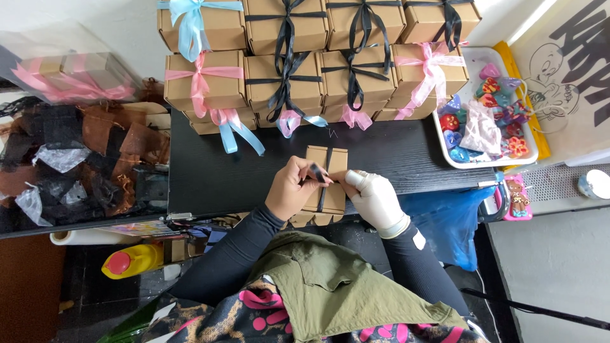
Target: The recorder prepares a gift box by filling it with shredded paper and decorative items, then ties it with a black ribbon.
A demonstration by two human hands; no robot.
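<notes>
Cardboard box [330, 190] lies at desk [210, 171] near edge, in front of stacked ribboned boxes [305, 57] along the far edge. Left hand [291, 189] grip pinched on black ribbon [316, 173], keeping it taut; gloved right hand [376, 198] braces box, fingers closed against its side.

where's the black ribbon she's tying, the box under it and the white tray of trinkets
black ribbon [317, 171], head view, on the end pinched at the left hand's fingertips
kraft box [338, 161], head view, on its bare lid right of the ribbon
white tray [475, 58], head view, on its bare upper wall
</notes>
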